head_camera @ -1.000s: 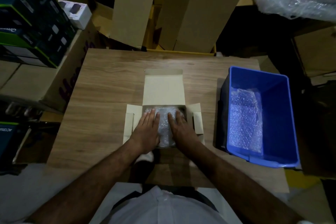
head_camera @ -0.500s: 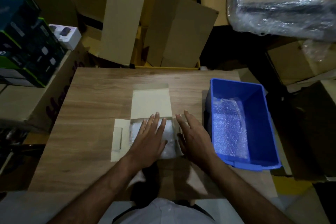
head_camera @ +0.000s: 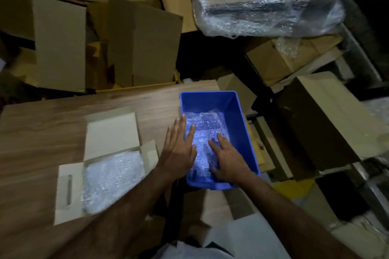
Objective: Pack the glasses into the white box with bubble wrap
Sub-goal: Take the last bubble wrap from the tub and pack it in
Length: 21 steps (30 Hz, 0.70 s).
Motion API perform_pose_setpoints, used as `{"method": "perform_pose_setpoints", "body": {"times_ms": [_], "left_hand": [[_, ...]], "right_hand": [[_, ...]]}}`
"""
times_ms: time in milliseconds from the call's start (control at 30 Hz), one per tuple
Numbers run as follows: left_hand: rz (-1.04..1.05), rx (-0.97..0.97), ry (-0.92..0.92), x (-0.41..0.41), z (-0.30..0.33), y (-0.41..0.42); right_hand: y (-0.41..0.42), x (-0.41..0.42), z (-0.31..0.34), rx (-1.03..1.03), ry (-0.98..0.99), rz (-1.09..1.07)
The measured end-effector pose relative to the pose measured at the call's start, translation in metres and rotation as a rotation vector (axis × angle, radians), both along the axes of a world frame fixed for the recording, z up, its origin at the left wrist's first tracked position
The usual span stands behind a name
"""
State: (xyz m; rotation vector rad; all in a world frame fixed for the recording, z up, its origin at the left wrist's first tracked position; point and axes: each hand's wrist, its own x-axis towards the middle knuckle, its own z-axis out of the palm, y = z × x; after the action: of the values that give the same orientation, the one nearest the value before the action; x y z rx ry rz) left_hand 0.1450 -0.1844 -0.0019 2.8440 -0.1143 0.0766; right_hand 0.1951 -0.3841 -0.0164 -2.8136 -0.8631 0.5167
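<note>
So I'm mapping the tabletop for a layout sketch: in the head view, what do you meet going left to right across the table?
White box with bubble wrap inside → left hand → right hand, on the bubble wrap in the blue bin.

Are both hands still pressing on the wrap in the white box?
No, the left hand and right hand are over the blue bin.

Dim room: wooden desk point(head_camera: 52, 132) at lower left, cardboard boxes point(head_camera: 145, 44) stacked behind, plastic-wrapped bundle point(head_camera: 263, 2) at upper right
</note>
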Motion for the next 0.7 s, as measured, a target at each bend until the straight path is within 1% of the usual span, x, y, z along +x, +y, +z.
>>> {"method": "perform_pose_setpoints", "body": {"times_ms": [67,167,233,300,367,467,500,567,700], "left_hand": [[0.034,0.022,0.083,0.011,-0.009,-0.005],[0.082,0.015,0.144,0.015,-0.021,-0.008],[0.094,0.001,0.116,0.015,-0.026,-0.008],[0.094,-0.013,0.084,0.015,-0.027,-0.008],[0.090,-0.029,0.079,0.016,-0.028,-0.009],[0.096,-0.051,0.077,0.016,-0.027,-0.010],[0.096,-0.054,0.083,0.016,-0.027,-0.010],[0.091,-0.050,0.101,0.016,-0.028,-0.010],[0.076,-0.040,0.118,0.017,-0.025,-0.007]], "right_hand": [[-0.007,0.017,-0.016,-0.128,0.069,0.098],[-0.006,0.037,-0.038,-0.202,0.026,0.161],[-0.003,0.044,-0.047,-0.264,0.074,0.222],[-0.003,0.044,-0.057,-0.306,0.129,0.232],[-0.004,0.043,-0.066,-0.304,0.160,0.229],[-0.001,0.046,-0.075,-0.273,0.157,0.216],[0.000,0.050,-0.080,-0.266,0.132,0.216],[0.001,0.055,-0.092,-0.201,0.019,0.233],[0.006,0.055,-0.062,-0.069,-0.059,0.240]]}}
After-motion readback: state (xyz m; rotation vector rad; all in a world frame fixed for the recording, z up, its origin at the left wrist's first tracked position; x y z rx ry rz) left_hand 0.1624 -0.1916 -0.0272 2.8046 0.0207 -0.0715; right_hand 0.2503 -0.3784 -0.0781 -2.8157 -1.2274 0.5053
